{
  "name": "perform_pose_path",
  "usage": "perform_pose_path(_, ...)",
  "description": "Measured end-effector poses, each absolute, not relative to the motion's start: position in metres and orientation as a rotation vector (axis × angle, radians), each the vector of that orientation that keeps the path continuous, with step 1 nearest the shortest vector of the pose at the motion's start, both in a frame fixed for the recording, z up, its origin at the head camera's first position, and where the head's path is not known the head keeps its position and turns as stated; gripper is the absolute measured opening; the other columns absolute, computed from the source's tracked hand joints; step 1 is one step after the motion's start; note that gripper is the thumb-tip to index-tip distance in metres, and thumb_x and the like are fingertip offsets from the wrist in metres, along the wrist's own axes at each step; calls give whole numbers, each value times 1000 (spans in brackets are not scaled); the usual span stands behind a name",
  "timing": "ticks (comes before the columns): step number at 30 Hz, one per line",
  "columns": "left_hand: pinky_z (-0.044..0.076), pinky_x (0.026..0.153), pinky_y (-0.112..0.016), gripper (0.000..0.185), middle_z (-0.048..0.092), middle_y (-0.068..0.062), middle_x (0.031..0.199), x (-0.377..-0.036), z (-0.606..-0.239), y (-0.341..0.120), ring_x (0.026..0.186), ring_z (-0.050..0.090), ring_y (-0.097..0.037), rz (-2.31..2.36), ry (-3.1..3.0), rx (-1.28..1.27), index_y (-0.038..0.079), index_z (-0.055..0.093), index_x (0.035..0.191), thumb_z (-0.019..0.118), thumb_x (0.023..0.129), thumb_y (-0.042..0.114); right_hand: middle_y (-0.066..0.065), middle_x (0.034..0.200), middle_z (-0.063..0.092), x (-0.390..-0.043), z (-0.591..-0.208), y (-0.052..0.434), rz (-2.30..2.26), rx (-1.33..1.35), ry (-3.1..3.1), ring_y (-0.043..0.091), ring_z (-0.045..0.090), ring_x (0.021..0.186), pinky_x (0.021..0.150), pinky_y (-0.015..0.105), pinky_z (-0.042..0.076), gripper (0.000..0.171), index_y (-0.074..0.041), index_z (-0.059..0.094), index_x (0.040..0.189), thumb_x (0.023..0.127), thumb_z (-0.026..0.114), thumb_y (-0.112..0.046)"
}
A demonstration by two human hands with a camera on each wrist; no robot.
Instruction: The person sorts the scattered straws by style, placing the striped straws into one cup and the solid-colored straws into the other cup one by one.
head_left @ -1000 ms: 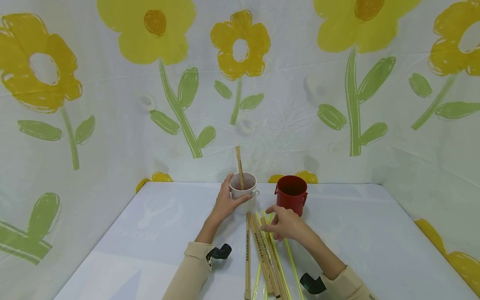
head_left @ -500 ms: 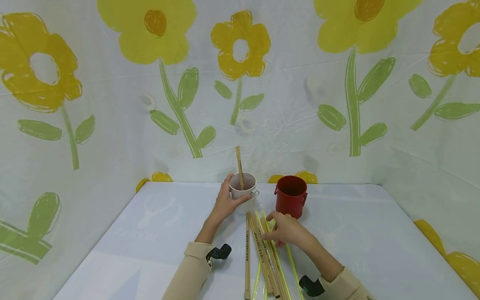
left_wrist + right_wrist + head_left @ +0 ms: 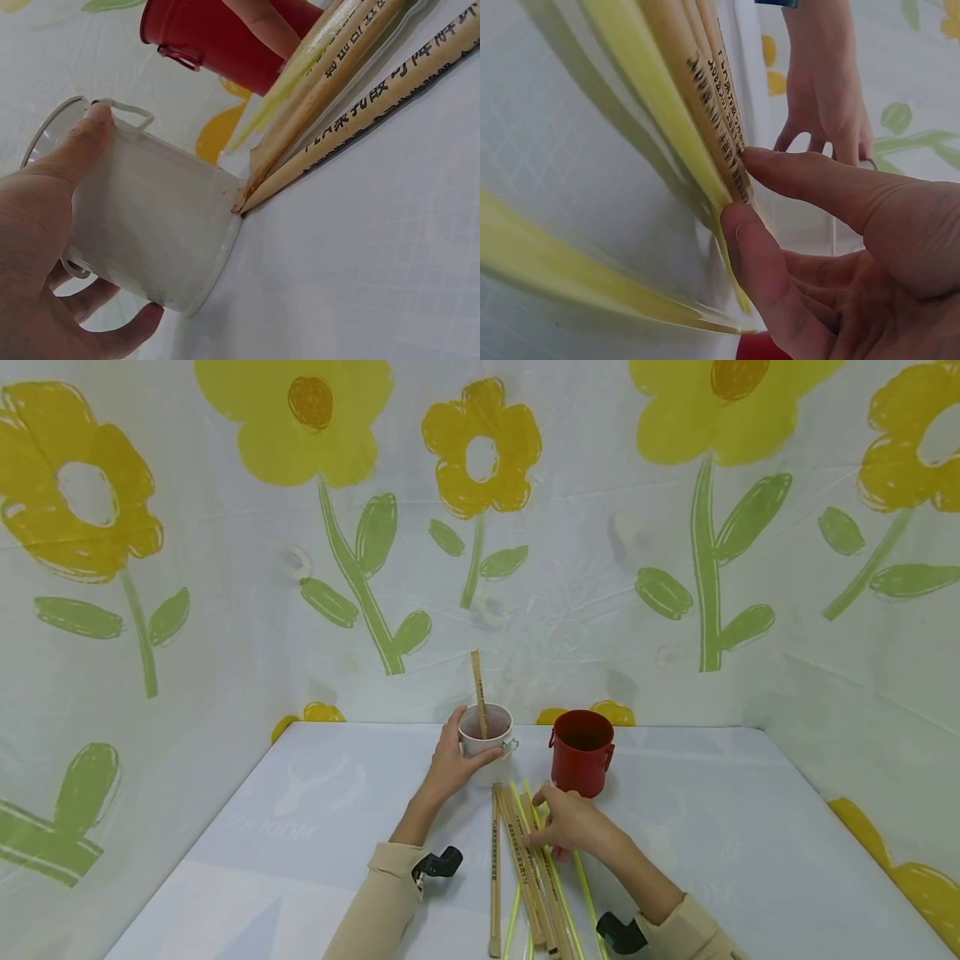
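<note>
Left hand (image 3: 450, 766) grips the white cup (image 3: 487, 745); right hand (image 3: 573, 823) is pinching a wrapped chopstick (image 3: 525, 852) off the pile, needs lifting clear next.

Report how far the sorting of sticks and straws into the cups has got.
Done: one wooden stick stands in the white cup, which the left hand grips. In hand: the right hand pinches at the pile of sticks and straws on the table. Left: the rest of that pile; nothing sticks out of the red cup.

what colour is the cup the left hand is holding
White; the cup held by the left hand shows best in the left wrist view.
</note>
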State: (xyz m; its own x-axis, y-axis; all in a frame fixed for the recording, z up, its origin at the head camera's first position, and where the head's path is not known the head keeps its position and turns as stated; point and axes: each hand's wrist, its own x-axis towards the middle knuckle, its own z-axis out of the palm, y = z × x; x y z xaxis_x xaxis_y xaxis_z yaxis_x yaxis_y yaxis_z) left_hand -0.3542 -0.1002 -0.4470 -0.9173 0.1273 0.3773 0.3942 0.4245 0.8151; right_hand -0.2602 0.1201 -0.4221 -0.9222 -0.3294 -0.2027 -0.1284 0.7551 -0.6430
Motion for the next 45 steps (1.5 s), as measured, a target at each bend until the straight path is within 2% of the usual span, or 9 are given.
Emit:
perform_pose_path(7,35,112,-56,97,39,-15,150,-354,-447,-100,139,40,-32,-1496,-2435,-442,21,24,153,82,78,38,3,67,65,-259,-421,120,-941,-348,2631,17,64,50,53,26,55,61,-2,56,124,76,84,-28)
perform_pose_path(19,36,112,-55,96,39,-15,149,-356,-448,-100,139,41,-31,-1485,-2437,-446,21,24,153,82,79,37,5,69,65,-257,-419,120,-993,-320,2593,16,64,51,53,27,56,54,-2,54,124,79,82,-15)
perform_pose_path(45,37,111,-56,97,39,-16,148,-354,-447,-99,138,42,-33,-1476,-2435,-440,19,23,154,82,79,38,5,68,65,-259,-416,122,-996,-293,2588,18,64,50,53,26,56,56,-1,55,127,79,81,-16)
